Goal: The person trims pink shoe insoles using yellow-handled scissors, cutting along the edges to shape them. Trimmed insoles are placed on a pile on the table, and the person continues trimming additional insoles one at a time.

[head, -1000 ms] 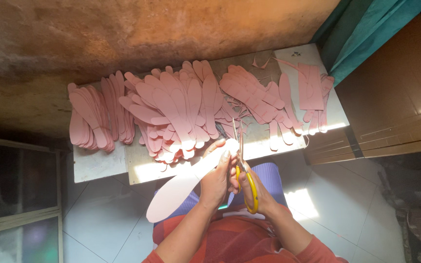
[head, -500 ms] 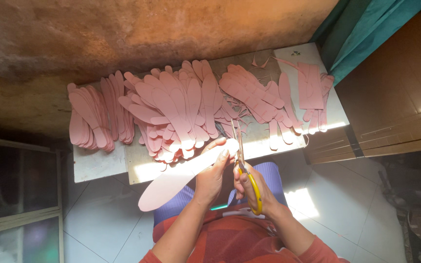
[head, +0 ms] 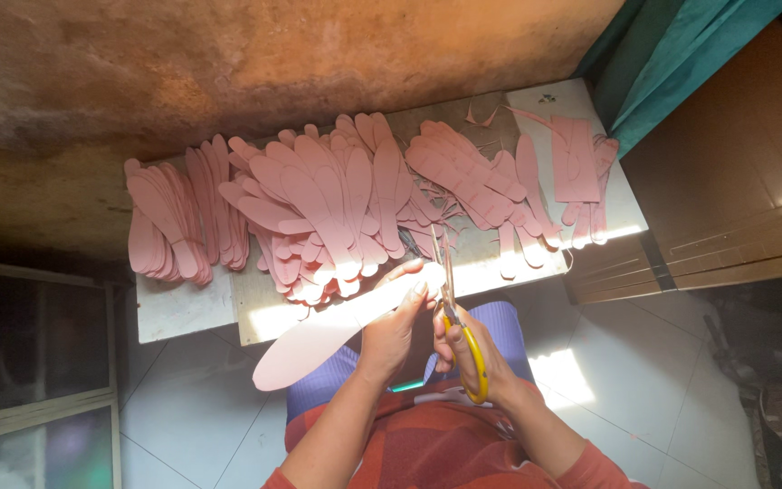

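My left hand (head: 393, 324) grips a long pink sole-shaped cutout (head: 319, 337) near one end; its rounded end juts down and left past the table's edge. My right hand (head: 474, 355) holds yellow-handled scissors (head: 456, 317), blades pointing up at the cutout's tip by my left fingers. On the low table (head: 183, 308) ahead lie heaps of pink cutouts (head: 328, 204) fanned across its width.
A separate stack of pink cutouts (head: 169, 222) sits at the table's left, another pile (head: 518, 181) at its right with thin offcut strips. A rough brown wall (head: 228, 63) rises behind. Wooden furniture (head: 735, 181) and teal cloth (head: 672, 54) stand right. White tiled floor (head: 192, 417) below.
The cutout has swung in my left hand, its free rounded end moving left and lower. The scissors stayed at its tip by my fingers.
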Demonstrator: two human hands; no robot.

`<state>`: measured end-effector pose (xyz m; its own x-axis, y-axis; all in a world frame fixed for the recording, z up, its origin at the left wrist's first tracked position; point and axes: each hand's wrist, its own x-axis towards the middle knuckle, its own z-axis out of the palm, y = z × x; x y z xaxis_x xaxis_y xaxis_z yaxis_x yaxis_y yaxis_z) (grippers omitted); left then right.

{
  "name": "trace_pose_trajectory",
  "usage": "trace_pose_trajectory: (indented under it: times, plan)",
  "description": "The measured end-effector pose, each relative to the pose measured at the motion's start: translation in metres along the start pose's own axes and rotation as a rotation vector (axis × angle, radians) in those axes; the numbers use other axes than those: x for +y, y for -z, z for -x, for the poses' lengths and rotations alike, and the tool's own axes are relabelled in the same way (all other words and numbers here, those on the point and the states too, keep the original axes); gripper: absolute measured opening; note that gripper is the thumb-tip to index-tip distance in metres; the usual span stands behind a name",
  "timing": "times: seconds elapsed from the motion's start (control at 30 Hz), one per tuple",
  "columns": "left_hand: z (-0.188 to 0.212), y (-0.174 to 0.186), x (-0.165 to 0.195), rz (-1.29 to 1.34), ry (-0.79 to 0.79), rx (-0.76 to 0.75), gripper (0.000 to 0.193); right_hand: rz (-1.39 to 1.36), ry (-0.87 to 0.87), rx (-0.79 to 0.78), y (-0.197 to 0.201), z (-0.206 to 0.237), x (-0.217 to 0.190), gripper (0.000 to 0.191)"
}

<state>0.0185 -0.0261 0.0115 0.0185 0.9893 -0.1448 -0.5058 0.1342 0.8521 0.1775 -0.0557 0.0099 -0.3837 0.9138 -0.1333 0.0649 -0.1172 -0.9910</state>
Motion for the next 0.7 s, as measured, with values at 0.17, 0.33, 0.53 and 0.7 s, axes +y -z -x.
trace_pose_trajectory:
  times: [0.17, 0.33, 0.53, 0.7]
  plan:
    - [-0.002, 0.0, 0.007, -0.001, 0.003, -0.012, 0.037, 0.049, -0.061, -0.009, 0.004, 0.0, 0.0, 0.081]
    - [-0.002, 0.004, 0.012, 0.046, 0.117, -0.062, 0.036, 0.01, 0.003, -0.026, 0.004, -0.001, -0.002, 0.083]
    - [-0.004, 0.007, 0.007, -0.073, 0.015, -0.067, 0.033, 0.059, -0.035, -0.004, 0.003, 0.001, -0.003, 0.083]
    - [-0.005, 0.011, 0.005, -0.005, 0.081, -0.044, 0.035, 0.016, -0.121, 0.005, 0.007, 0.003, 0.001, 0.072]
